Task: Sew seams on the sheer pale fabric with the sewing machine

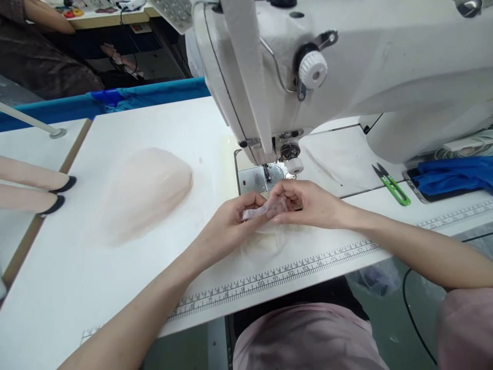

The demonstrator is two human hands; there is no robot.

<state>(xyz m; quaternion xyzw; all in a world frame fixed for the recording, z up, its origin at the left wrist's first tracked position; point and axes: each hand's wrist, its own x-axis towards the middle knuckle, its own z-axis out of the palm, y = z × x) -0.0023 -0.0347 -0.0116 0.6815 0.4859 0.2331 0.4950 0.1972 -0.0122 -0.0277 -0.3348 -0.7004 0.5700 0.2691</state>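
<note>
At centre, the held fabric is before the sewing machine, upper right; on the counter, a fabric panel lies left, thread snips right.

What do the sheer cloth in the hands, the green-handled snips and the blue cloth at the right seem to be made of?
Sheer cloth: fine, perhaps synthetic fabric; translucent, soft folds.
Snips: handle probably plastic, uniformly bright green; blades probably metal, dark, thin, pointed.
Blue cloth: matte fabric, judging by its creases; fibre unclear.

Green-handled snips, bundled blue cloth
</note>
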